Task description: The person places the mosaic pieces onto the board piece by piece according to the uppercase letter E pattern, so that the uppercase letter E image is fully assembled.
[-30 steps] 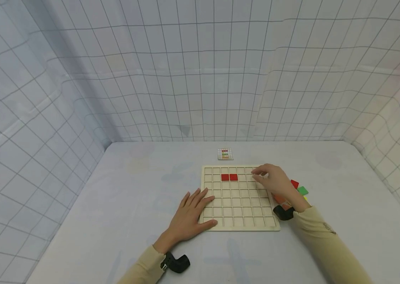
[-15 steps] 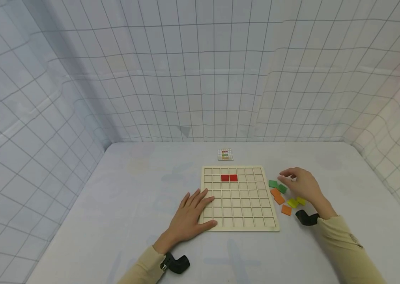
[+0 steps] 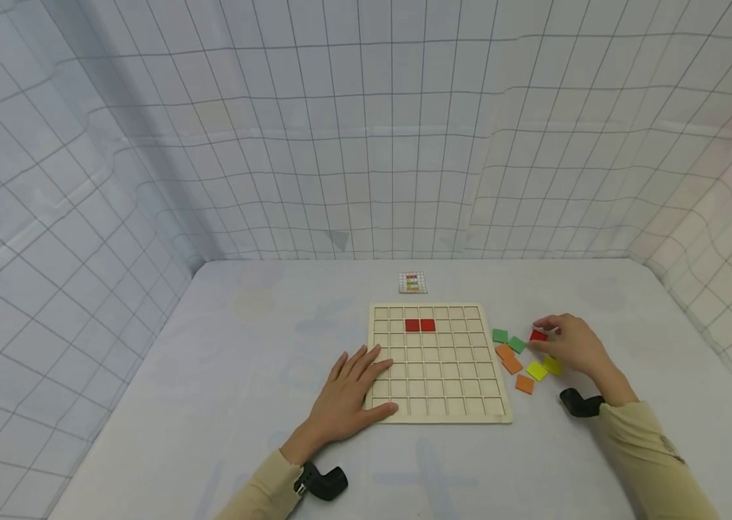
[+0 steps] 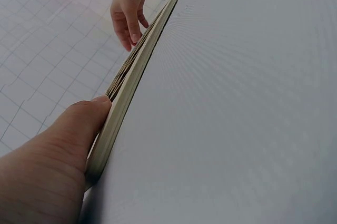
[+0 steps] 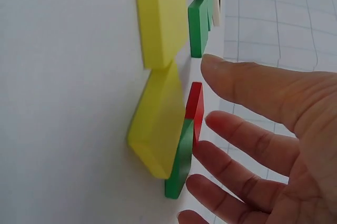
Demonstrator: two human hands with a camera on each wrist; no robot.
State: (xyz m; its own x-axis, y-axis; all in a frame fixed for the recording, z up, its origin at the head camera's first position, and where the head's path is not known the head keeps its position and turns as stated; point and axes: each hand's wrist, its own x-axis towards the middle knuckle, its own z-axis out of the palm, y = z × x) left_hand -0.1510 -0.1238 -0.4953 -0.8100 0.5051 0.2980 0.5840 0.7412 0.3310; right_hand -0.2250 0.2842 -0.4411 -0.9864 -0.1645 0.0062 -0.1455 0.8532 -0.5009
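Across the white table [image 3: 223,390]: a pale gridded board [image 3: 444,372] lies flat — its middle is the dial, twelve o'clock pointing away from the person.
Left hand [image 3: 349,397]: at about eight o'clock, spread, its fingers resting over the board's side and its thumb on the near rim.
Right hand [image 3: 570,341]: off the board just before three o'clock, fingers loosely bent, thumb held apart from them, pinching nothing; whether a fingertip touches a tile, I cannot tell.
Loose red tile [image 3: 538,335]: at half past two, on the table, right by that hand's fingers.
Green tiles [image 3: 500,336]: two just outside the board between two and three o'clock; a third shows beside the loose red tile in the right wrist view.
Orange tiles [image 3: 512,363]: three — two near the board's edge at three o'clock, one slightly past that.
Yellow tiles [image 3: 536,371]: two at three o'clock, one partly hidden by the hand.
Red pair [image 3: 412,326]: side by side in the board's second row from the far edge, at eleven o'clock.
Card [image 3: 412,282]: just beyond the board between eleven and twelve, printed with small coloured squares.
Sleeves [image 3: 655,455]: tan, with a black device [image 3: 323,482] at each wrist.
Backdrop cloth [image 3: 353,144]: white, dark-gridded, at twelve.
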